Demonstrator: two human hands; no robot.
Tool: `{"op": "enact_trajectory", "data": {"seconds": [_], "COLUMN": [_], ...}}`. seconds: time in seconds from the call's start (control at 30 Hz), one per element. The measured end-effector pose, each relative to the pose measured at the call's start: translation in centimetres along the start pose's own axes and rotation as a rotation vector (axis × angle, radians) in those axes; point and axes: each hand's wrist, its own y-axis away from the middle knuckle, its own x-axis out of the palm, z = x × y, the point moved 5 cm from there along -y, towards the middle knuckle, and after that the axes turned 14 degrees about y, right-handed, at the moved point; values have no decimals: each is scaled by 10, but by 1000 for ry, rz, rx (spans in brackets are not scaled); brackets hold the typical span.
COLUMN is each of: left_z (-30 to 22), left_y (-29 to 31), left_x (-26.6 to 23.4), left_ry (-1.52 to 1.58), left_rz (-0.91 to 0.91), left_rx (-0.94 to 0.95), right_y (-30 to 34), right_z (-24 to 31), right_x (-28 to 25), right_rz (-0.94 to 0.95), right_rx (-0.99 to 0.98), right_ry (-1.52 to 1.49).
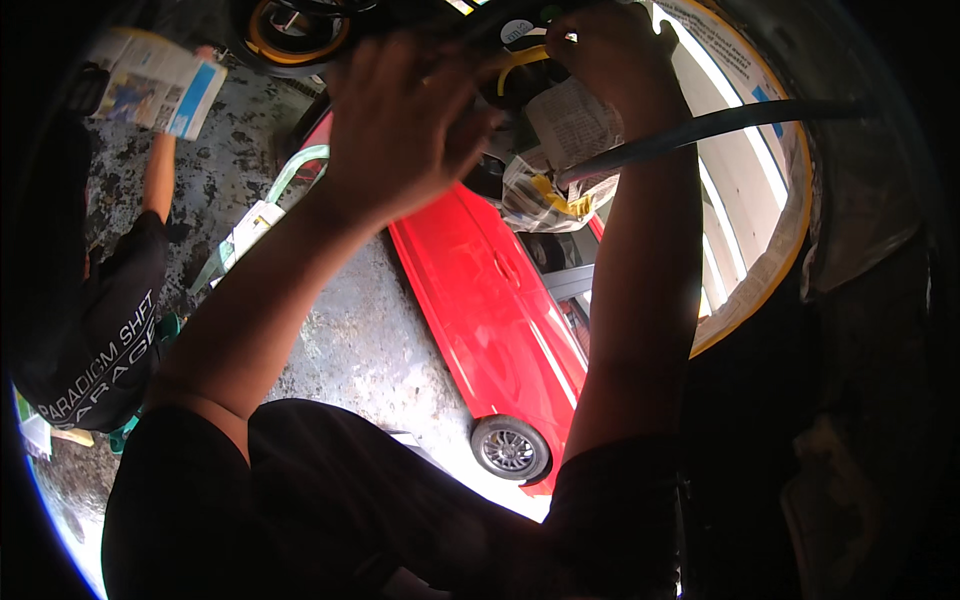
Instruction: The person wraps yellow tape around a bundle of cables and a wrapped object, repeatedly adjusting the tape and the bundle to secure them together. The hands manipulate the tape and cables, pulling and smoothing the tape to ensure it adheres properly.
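Note:
My left hand point(405, 125) is raised at the upper middle, its fingers stretched out and slightly blurred; I see nothing held in it. My right hand point(620, 55) is up at the top right, fingers curled beside a curved strip of yellow tape point(518, 70). What those fingers hold, if anything, is hidden. Below it hangs a newspaper-wrapped bundle point(535, 195) with yellow tape on it. A dark curved strip point(720, 130) crosses in front of my right forearm. To the right, yellow masking tape point(803, 200) and newspaper edge a bright window opening.
A red car point(480, 290) stands below, beyond my arms. At the left, a co-worker in a dark shirt point(120, 320) holds a newspaper sheet point(165, 85). A pale green strip with paper point(250, 230) is beside my left forearm. An orange-rimmed wheel point(262, 40) is at the top.

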Motion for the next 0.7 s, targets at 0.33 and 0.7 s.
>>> {"op": "enact_trajectory", "data": {"seconds": [0.33,0.7], "left_z": [26,-8], "left_y": [8,33], "left_x": [8,46], "left_ry": [89,372], "left_rz": [246,459], "left_rx": [-118,-390], "right_y": [-10,-9], "right_z": [14,18], "right_x": [-6,-15], "right_rz": [107,205], "right_rx": [-31,-95], "right_ry": [123,59]}}
